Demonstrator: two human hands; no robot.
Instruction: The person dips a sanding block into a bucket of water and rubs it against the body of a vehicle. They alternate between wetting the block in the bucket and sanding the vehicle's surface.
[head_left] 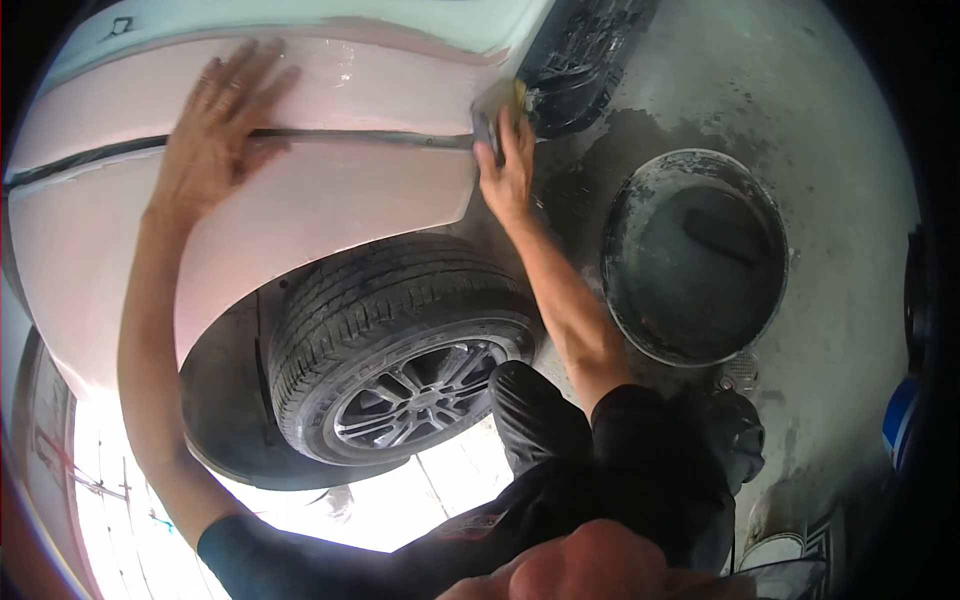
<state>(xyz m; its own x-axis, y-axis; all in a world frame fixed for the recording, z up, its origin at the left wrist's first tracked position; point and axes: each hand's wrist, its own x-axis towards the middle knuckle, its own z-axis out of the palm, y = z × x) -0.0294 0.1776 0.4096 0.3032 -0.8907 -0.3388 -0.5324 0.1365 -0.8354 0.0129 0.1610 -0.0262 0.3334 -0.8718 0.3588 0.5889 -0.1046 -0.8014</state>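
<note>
Right hand [511, 168]: fingers curled around a blurred pad [486, 122], which sits between them and the front edge of the pinkish car panel [380, 85]. Left hand [215, 130]: fingers spread, holding nothing, palm down over the same panel, well apart from the pad.

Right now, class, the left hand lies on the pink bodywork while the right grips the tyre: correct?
Not the tyre: the head view shows the right hand holding a blurred pad at the edge of the pink bodywork. The left hand lies on it.
</note>
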